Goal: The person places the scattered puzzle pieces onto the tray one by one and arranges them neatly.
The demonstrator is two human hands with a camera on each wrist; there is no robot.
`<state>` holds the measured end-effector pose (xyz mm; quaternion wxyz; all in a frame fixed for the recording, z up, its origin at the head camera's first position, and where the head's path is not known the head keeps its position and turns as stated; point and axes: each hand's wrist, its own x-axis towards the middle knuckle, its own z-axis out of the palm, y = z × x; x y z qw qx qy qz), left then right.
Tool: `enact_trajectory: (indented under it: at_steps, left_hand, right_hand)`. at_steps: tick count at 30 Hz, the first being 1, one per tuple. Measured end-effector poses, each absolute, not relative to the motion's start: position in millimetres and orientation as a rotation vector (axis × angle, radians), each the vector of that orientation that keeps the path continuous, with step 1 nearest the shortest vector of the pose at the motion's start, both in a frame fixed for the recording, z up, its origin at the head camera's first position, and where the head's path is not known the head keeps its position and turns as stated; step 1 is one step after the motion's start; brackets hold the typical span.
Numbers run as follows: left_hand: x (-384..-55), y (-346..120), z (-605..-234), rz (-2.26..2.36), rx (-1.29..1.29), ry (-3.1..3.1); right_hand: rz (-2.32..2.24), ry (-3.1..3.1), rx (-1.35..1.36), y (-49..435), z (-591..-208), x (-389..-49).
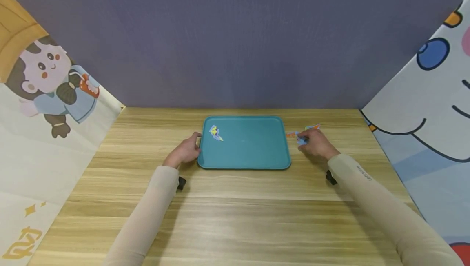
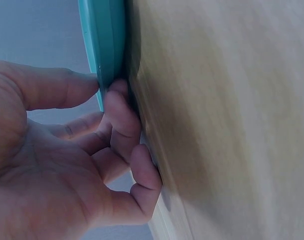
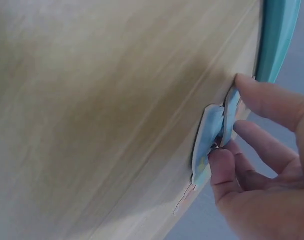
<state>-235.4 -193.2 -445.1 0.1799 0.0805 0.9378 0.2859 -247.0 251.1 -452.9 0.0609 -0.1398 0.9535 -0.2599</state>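
Note:
My left hand (image 1: 188, 148) grips the left edge of a teal tray (image 1: 244, 151), its thumb on the rim and fingertips curled at the underside, as the left wrist view shows. Right of the tray, my right hand (image 1: 316, 142) pinches a small flat light-blue piece (image 3: 230, 112) with an irregular outline, tilted up off the wood. Another light-blue flat piece (image 3: 205, 137) lies beside it, close to the fingertips. An orange piece (image 1: 291, 134) sits near the tray's right edge, and a multicoloured one (image 1: 315, 127) is partly hidden behind the hand.
On the tray's left part lies a yellow and purple flat piece (image 1: 216, 132). The wooden table (image 1: 253, 217) meets a dark grey-blue wall (image 1: 238, 45) behind the tray. Printed cartoon panels stand at the left (image 1: 66, 156) and right.

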Motion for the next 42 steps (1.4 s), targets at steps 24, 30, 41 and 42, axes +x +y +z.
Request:
enact_trajectory:
  at_steps: [24,30,41,42]
  left_hand:
    - [-235,-192,-445,0.796,0.231,2.655]
    - [-235,-192,-446,0.795,0.227,2.664]
    - [-234,-193,-444,0.784,0.225,2.668]
    - [-234,-192,-444,0.786,0.223,2.67]
  right_hand:
    - [-1.036,3.015,-0.233,242,-444,-244]
    - [-1.174,3.052,-0.301,231,-432,-240]
    - [-1.463,3.151,-0.51,198,-413,-238]
    - [-1.478,3.143,-0.51,194,-412,-238]
